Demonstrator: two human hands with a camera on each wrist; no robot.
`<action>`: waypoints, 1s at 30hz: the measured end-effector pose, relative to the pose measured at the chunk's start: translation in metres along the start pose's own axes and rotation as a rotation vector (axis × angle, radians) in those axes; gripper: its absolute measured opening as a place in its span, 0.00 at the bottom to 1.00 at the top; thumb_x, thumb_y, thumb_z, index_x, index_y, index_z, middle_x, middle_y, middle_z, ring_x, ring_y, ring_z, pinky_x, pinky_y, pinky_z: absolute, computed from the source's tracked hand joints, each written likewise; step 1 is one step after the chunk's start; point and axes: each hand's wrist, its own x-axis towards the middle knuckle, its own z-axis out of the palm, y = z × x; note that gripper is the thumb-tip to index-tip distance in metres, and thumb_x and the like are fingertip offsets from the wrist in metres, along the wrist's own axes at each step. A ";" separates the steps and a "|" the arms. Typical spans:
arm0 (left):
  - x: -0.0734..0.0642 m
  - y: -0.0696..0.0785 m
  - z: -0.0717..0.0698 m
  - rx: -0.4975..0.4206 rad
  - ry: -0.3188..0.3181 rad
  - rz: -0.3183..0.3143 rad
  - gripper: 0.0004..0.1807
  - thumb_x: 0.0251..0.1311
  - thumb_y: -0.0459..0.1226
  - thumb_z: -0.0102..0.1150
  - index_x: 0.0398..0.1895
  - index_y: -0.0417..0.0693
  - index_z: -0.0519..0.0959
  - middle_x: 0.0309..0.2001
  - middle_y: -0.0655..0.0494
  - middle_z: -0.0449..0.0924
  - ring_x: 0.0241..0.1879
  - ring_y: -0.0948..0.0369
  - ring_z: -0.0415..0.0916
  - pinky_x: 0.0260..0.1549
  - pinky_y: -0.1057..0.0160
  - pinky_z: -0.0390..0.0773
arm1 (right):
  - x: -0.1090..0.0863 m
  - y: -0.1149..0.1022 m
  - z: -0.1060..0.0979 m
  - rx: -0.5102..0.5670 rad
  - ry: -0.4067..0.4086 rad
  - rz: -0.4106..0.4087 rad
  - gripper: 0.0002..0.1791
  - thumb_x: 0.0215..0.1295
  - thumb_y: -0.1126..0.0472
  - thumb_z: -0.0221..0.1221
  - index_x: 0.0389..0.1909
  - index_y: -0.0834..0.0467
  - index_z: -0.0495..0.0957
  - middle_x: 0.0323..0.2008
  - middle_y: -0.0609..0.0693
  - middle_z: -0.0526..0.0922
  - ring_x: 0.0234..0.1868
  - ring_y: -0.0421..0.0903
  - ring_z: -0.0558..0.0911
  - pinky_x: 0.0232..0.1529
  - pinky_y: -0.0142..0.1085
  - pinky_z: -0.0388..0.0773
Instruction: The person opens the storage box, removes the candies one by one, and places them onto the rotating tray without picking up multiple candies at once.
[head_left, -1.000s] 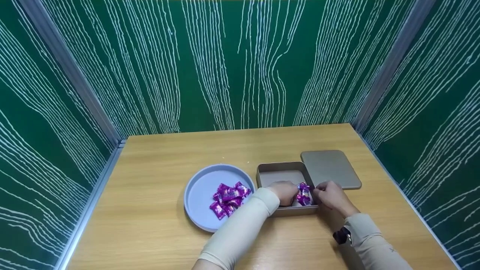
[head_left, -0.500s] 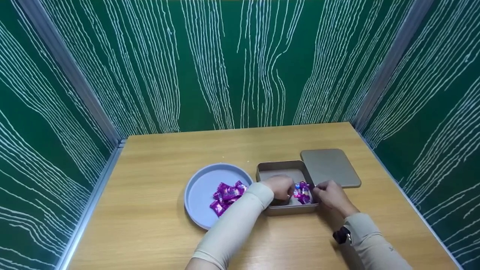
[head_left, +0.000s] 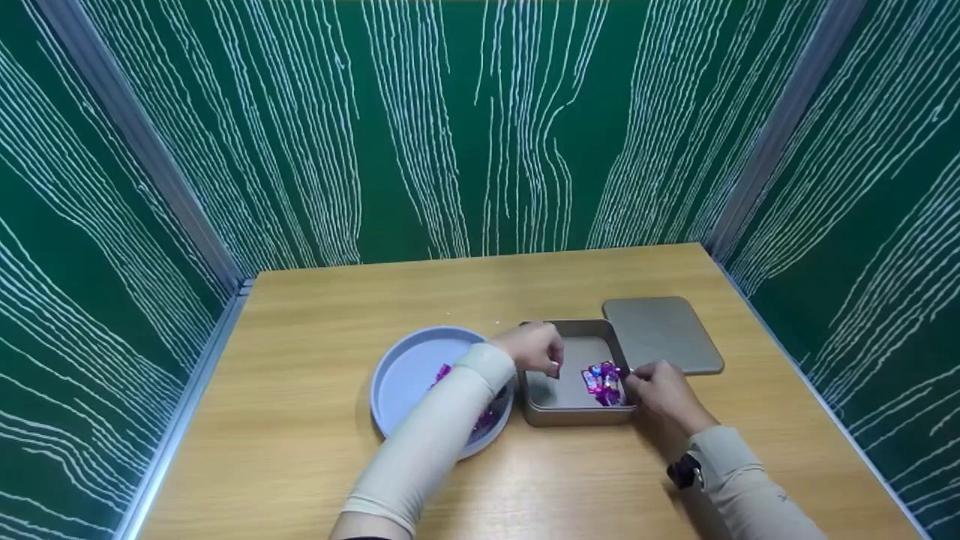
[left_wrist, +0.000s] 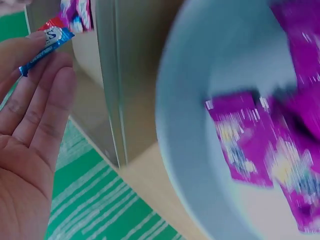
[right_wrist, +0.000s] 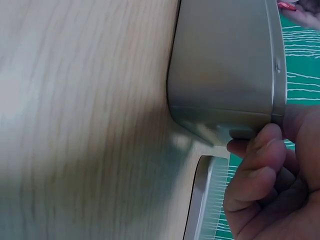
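Observation:
My left hand (head_left: 536, 346) pinches a small red-and-blue wrapped candy (left_wrist: 47, 45) between thumb and fingers, above the left side of an open metal tin (head_left: 577, 418). Several purple-wrapped candies (head_left: 602, 384) lie in the tin's near right corner. With thumb and curled fingers, my right hand (head_left: 670, 396) grips the tin's right wall at the rim; the right wrist view shows this hand (right_wrist: 265, 175) at the tin's corner. A round pale blue plate (head_left: 390, 360) stands left of the tin. It holds more purple candies (left_wrist: 245, 137), partly hidden by my left sleeve in the head view.
The tin's flat square lid (head_left: 662, 334) lies on the wooden table (head_left: 315, 322), behind and right of the tin. Green walls (head_left: 405, 150) with white wavy lines enclose the table at the back and sides.
My left hand has moved left and back from the candies in the tin to above its left side, uncovering more of them. My right hand keeps its grip on the rim.

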 end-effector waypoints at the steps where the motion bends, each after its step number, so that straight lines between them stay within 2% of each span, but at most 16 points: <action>1: -0.004 -0.003 -0.003 -0.018 -0.005 -0.010 0.04 0.63 0.33 0.70 0.37 0.46 0.93 0.37 0.55 0.94 0.29 0.70 0.75 0.30 0.76 0.72 | 0.000 0.000 -0.001 -0.004 -0.007 -0.001 0.14 0.78 0.66 0.55 0.43 0.69 0.88 0.30 0.54 0.84 0.28 0.45 0.80 0.27 0.35 0.79; 4: -0.014 -0.012 -0.013 -0.076 -0.014 -0.044 0.04 0.64 0.31 0.70 0.38 0.43 0.92 0.38 0.51 0.94 0.30 0.69 0.75 0.31 0.74 0.73 | 0.001 0.000 -0.001 -0.004 -0.022 0.012 0.13 0.78 0.65 0.55 0.40 0.67 0.88 0.30 0.54 0.84 0.28 0.45 0.79 0.27 0.35 0.79; 8: -0.028 -0.023 -0.023 -0.104 -0.020 -0.087 0.05 0.63 0.30 0.73 0.40 0.42 0.93 0.40 0.50 0.94 0.30 0.69 0.76 0.32 0.74 0.74 | 0.002 0.001 -0.002 0.016 -0.042 0.026 0.14 0.78 0.65 0.55 0.38 0.66 0.87 0.30 0.53 0.84 0.28 0.45 0.79 0.27 0.34 0.78; 14: -0.045 -0.042 -0.029 -0.096 -0.022 -0.127 0.04 0.62 0.31 0.74 0.39 0.43 0.93 0.38 0.51 0.93 0.30 0.67 0.75 0.31 0.73 0.76 | 0.002 0.003 -0.003 0.056 -0.056 0.024 0.14 0.77 0.65 0.55 0.37 0.65 0.88 0.29 0.53 0.84 0.27 0.45 0.78 0.25 0.33 0.76; 17: -0.053 -0.051 -0.031 -0.087 -0.034 -0.145 0.04 0.63 0.31 0.73 0.38 0.44 0.93 0.37 0.52 0.92 0.29 0.68 0.74 0.31 0.72 0.74 | 0.002 0.003 -0.003 0.053 -0.047 -0.004 0.14 0.76 0.65 0.56 0.36 0.66 0.88 0.29 0.53 0.85 0.28 0.45 0.78 0.26 0.33 0.76; 22: -0.068 -0.062 -0.034 -0.142 -0.070 -0.227 0.05 0.64 0.29 0.71 0.39 0.43 0.93 0.34 0.54 0.91 0.29 0.66 0.76 0.29 0.70 0.76 | 0.002 0.003 -0.003 0.034 -0.039 -0.017 0.14 0.76 0.65 0.55 0.34 0.65 0.87 0.26 0.49 0.82 0.26 0.43 0.77 0.24 0.32 0.75; 25: -0.077 -0.066 -0.036 -0.185 -0.101 -0.281 0.07 0.63 0.28 0.69 0.40 0.42 0.93 0.33 0.54 0.91 0.30 0.65 0.79 0.33 0.66 0.82 | 0.003 0.003 -0.002 0.032 -0.041 -0.005 0.14 0.77 0.64 0.55 0.34 0.64 0.85 0.24 0.47 0.79 0.24 0.42 0.76 0.22 0.32 0.73; 30: -0.087 -0.070 -0.033 -0.205 -0.149 -0.352 0.06 0.63 0.28 0.71 0.40 0.42 0.93 0.33 0.52 0.91 0.31 0.61 0.82 0.46 0.53 0.90 | 0.002 0.004 -0.001 0.032 -0.041 -0.005 0.14 0.78 0.65 0.55 0.34 0.64 0.85 0.25 0.49 0.79 0.24 0.43 0.76 0.23 0.33 0.74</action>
